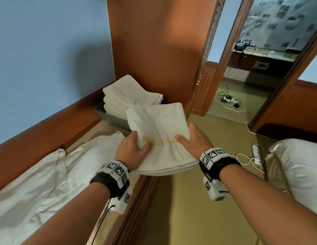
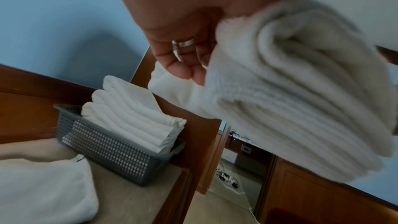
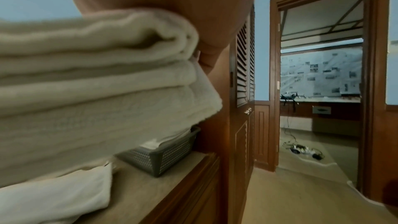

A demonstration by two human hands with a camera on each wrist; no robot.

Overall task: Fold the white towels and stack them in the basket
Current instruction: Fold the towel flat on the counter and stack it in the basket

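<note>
A folded white towel [image 1: 159, 128] with gold lettering hangs in the air between both hands, short of the basket. My left hand [image 1: 132, 147] grips its near left edge, thumb on top, fingers underneath. My right hand [image 1: 195, 138] grips its near right edge the same way. The folded layers show close up in the left wrist view [image 2: 290, 91] and the right wrist view [image 3: 96, 83]. A grey perforated basket [image 2: 112, 149] stands in the corner of the counter and holds a tall stack of folded towels [image 1: 129, 96]. Unfolded white towels [image 1: 53, 177] lie on the counter at the left.
A wooden cabinet side [image 1: 154, 50] rises right behind the basket. The counter's wooden edge [image 1: 136, 209] runs along my left arm. On the floor are cables and a power strip [image 1: 256, 154]. A white pillow [image 1: 299, 170] lies at the right. A doorway [image 3: 323, 91] opens beyond.
</note>
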